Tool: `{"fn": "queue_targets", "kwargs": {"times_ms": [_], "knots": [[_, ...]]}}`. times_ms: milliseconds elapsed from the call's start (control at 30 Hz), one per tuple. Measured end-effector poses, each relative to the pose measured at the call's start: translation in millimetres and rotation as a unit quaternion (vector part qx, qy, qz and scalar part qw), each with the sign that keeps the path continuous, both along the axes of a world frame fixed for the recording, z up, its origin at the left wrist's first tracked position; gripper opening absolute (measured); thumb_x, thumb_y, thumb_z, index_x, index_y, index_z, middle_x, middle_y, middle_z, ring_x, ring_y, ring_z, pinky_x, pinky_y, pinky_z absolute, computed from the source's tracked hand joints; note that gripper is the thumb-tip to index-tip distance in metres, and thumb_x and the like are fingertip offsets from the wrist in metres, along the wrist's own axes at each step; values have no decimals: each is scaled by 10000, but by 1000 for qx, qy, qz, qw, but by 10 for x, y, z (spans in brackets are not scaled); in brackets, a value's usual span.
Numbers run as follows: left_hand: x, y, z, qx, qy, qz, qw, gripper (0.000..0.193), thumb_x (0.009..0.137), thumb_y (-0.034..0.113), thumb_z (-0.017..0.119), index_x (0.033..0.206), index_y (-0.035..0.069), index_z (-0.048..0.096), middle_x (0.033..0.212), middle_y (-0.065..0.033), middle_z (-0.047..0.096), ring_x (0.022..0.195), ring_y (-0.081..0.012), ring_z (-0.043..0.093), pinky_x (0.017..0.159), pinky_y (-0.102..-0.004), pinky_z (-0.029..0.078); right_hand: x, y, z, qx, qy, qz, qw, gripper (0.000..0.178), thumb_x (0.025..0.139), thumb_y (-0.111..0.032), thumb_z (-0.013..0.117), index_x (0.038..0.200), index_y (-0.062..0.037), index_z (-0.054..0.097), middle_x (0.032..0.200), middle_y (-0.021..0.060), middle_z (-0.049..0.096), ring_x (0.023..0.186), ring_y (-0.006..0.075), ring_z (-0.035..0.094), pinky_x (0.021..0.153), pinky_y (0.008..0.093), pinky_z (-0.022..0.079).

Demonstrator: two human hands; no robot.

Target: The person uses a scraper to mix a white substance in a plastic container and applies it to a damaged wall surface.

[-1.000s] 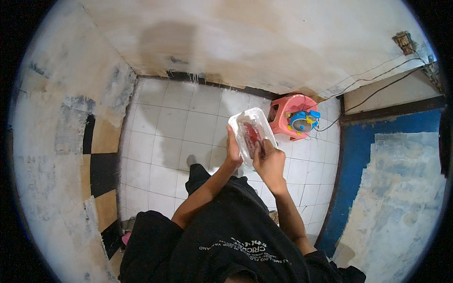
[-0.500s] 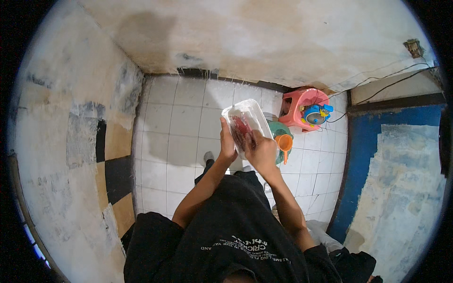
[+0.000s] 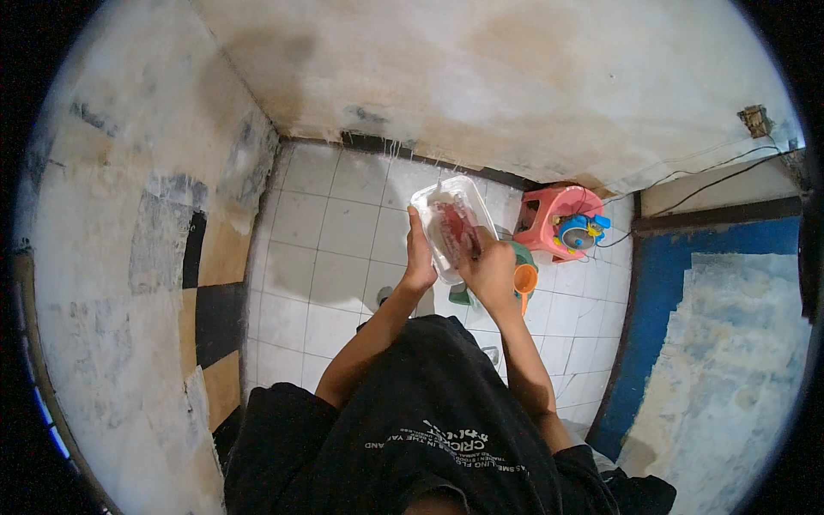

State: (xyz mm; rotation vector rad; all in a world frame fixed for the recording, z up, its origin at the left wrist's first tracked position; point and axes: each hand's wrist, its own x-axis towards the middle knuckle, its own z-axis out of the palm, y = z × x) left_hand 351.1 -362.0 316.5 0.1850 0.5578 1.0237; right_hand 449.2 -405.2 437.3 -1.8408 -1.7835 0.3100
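Observation:
In front of my body I hold a white rectangular tray [image 3: 476, 196], tilted, its inside facing up and smeared with white. My left hand [image 3: 419, 259] grips its left side, with the thumb along the rim and the other fingers hidden beneath. Inside the tray lies a long red tool [image 3: 455, 225] streaked with white; it may be a paint roller, but its exact kind is unclear. My right hand [image 3: 491, 270] is closed round the near end of this tool, over the tray's lower right part.
Beyond the tray to the right stands a pink plastic stool [image 3: 536, 219] with a blue and grey device [image 3: 581, 232] on it. An orange dipper [image 3: 525, 277] rests by a green container [image 3: 522, 253]. Patchily painted walls [image 3: 481, 94] surround the tiled floor [image 3: 339, 257]; cables [image 3: 712, 173] hang right.
The view has shifted slightly, so the surroundings sit lower and farther right. My right hand and the red tool have moved a little within the tray; my left hand keeps its grip.

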Motion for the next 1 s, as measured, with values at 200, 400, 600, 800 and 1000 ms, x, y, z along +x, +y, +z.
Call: {"fn": "queue_targets", "kwargs": {"times_ms": [200,400,600,800,1000], "knots": [[-139,67,79,-8,-10,47,999,719,945,617,244,1291,17,439,1161,-101,572,1063,-199,567,950,-342,449,-119,65,48,5,-8,-20,1000,134,787,-105,616,750,13,564,595,234,550,538,413,564,505,434,455],[-174,100,5,-17,29,43,999,699,957,597,233,1237,13,497,1121,-98,598,1027,-194,582,929,-343,460,-326,148,-156,24,32,-14,999,146,792,-98,617,734,22,557,592,238,540,521,401,561,484,414,438],[-304,217,-107,20,33,63,997,735,943,622,178,1304,38,438,1215,-135,546,1117,-252,547,978,-396,438,-408,312,14,24,56,0,998,179,798,-86,622,700,23,520,597,248,528,547,408,566,490,398,436],[-364,457,-47,-25,24,86,996,716,944,619,194,1247,37,482,1127,-116,588,1033,-238,584,909,-391,478,-434,528,-104,-20,35,55,998,149,815,-92,610,729,7,539,595,233,549,548,409,577,485,427,447],[-408,757,120,-49,124,92,987,721,938,630,232,1259,34,480,1148,-117,588,1033,-235,586,888,-382,479,-424,959,-185,4,18,88,996,155,823,-122,609,741,0,556,580,218,553,532,387,591,483,419,455]]}}
